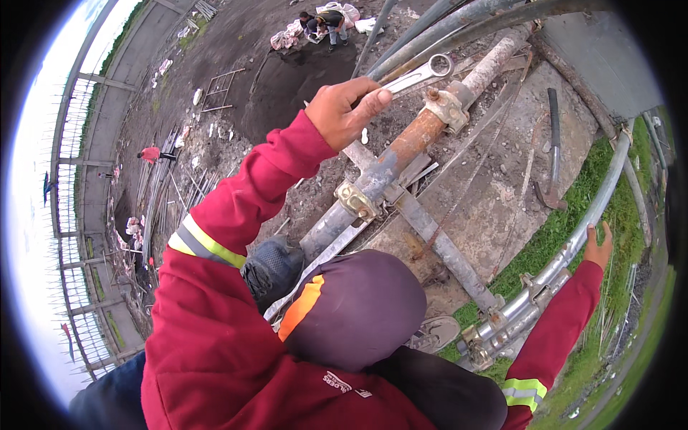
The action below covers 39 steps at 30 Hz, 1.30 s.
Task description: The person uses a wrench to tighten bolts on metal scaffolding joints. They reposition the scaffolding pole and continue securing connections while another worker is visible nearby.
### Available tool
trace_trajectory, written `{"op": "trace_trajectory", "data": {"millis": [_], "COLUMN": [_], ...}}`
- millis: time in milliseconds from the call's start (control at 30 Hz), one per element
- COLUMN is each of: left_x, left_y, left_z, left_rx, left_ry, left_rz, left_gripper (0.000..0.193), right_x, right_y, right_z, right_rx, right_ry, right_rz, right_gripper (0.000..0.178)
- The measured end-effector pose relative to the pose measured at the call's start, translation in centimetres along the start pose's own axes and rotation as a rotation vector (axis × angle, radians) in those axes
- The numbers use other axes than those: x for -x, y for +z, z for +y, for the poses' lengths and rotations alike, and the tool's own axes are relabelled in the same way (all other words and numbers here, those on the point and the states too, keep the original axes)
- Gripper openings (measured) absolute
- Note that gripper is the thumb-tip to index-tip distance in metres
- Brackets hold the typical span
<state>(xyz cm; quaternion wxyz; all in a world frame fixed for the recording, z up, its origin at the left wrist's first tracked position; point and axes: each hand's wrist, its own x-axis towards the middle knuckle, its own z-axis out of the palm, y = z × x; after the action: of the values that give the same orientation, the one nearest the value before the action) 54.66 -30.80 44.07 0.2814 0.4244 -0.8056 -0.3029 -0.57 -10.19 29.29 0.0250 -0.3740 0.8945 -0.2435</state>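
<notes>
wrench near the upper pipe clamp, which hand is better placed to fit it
Probably the left hand: it grips the wrench with its ring end near the upper pipe clamp. The right hand is over at the silver pipe.

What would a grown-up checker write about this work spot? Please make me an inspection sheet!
Surface: rough grey concrete slab, dirt-streaked.
Job's things: silver metal ring-ended wrench; rust-brown round metal pipe with pale metal clamps; shiny silver metal pipe.
Clutter: black-handled hammer with a rusty head, lying down.
Hands: left hand holds the wrench; right hand is at the shiny pipe, grip unclear.
Cables: nothing seen.
Surroundings: green grass, dark earth, people bending near pale sacks.
</notes>
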Motion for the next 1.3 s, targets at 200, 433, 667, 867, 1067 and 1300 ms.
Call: {"op": "trace_trajectory", "data": {"millis": [200,433,667,867,1067,1300], "left_x": [-1.4,2.1,4.4,4.3,4.5,4.5], "left_y": [7.4,15.8,18.3,19.3,19.3,18.9], "left_z": [10.6,18.0,20.3,19.8,19.6,19.9], "left_rx": [-0.012,0.158,0.026,0.067,-0.007,-0.065], "left_ry": [0.150,0.196,0.195,0.246,0.215,0.237], "left_rz": [-0.154,-0.316,-0.571,-0.591,-0.648,-0.703], "left_gripper": [0.039,0.033,0.033,0.035,0.035,0.031], "right_x": [2.4,1.5,3.2,4.2,4.3,4.0], "right_y": [5.3,7.0,6.6,3.5,3.3,4.0], "right_z": [3.3,4.8,2.1,-1.8,-2.3,-1.6], "right_rx": [-0.163,-0.133,-0.209,-0.169,-0.223,-0.217], "right_ry": [0.006,-0.036,0.093,0.236,0.259,0.237], "right_rz": [-0.163,-0.221,-0.147,-0.248,-0.249,-0.216], "right_gripper": [0.072,0.077,0.069,0.066,0.066,0.066]}}
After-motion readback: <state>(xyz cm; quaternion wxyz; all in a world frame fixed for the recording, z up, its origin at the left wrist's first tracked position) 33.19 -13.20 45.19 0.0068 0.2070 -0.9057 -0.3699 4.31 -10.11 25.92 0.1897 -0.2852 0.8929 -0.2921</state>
